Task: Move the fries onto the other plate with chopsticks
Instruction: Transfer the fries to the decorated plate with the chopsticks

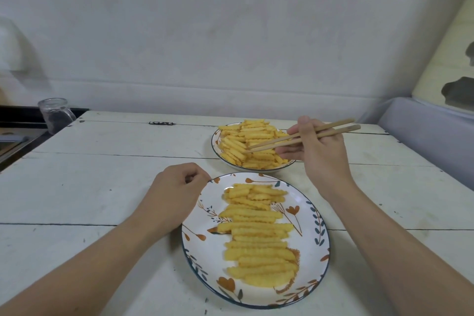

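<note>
A far plate (217, 148) holds a heap of crinkle-cut fries (250, 143). A near flowered plate (318, 215) carries fries (259, 235) laid side by side in a column. My right hand (320, 154) grips a pair of wooden chopsticks (302, 135), whose tips reach left over the far heap and touch the fries there. I cannot tell whether a fry is pinched between the tips. My left hand (174, 195) rests on the table with its fingers curled, touching the near plate's upper left rim.
The white plank table (102, 187) runs to a white wall behind. A glass jar (55, 114) stands at the table's far left corner beside a dark ledge. A grey-blue surface (436, 133) borders the table on the right.
</note>
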`<state>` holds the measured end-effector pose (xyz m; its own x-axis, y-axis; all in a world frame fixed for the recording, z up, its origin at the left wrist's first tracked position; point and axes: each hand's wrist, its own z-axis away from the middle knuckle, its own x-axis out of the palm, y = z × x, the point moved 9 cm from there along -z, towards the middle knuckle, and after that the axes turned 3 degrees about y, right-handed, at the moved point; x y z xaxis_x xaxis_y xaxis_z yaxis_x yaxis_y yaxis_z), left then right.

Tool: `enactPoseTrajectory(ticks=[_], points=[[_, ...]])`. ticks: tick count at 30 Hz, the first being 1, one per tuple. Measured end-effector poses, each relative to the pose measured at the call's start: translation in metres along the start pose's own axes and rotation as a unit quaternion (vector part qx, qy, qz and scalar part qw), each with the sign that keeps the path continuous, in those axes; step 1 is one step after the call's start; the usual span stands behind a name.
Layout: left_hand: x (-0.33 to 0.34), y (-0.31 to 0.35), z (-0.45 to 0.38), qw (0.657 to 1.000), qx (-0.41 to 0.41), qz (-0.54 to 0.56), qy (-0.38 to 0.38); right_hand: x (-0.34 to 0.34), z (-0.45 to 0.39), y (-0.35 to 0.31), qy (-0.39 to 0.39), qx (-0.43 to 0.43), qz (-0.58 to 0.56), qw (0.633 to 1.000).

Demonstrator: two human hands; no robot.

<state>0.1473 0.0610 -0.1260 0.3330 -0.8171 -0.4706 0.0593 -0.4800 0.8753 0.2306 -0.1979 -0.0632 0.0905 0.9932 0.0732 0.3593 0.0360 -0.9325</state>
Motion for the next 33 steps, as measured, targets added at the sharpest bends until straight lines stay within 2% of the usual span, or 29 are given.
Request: enactPoseTrajectory(ticks=[8, 12, 17, 25, 30, 33], points=[[0.000, 0.000, 0.000, 1.000, 0.001, 0.000, -0.002, -0.024, -0.001, -0.031, 0.016, -0.012, -0.066, 0.998], [-0.001, 0.000, 0.000, 1.000, 0.003, 0.001, -0.001, -0.033, 0.005, -0.045, -0.056, 0.014, -0.077, 0.995], [0.000, 0.000, 0.000, 1.000, 0.002, 0.004, -0.002, -0.024, 0.017, -0.059, -0.123, 0.011, -0.023, 0.992], [-0.001, 0.002, 0.001, 1.000, 0.004, -0.003, -0.001, -0.025, 0.018, -0.063, -0.117, -0.021, 0.051, 0.992], [-0.001, 0.002, 0.000, 1.000, 0.004, -0.002, 0.000, -0.030, 0.016, -0.063, -0.099, -0.016, 0.009, 0.995], [0.000, 0.002, 0.001, 1.000, 0.005, 0.002, 0.000, -0.023, 0.017, -0.052, -0.111, -0.004, 0.021, 0.994]])
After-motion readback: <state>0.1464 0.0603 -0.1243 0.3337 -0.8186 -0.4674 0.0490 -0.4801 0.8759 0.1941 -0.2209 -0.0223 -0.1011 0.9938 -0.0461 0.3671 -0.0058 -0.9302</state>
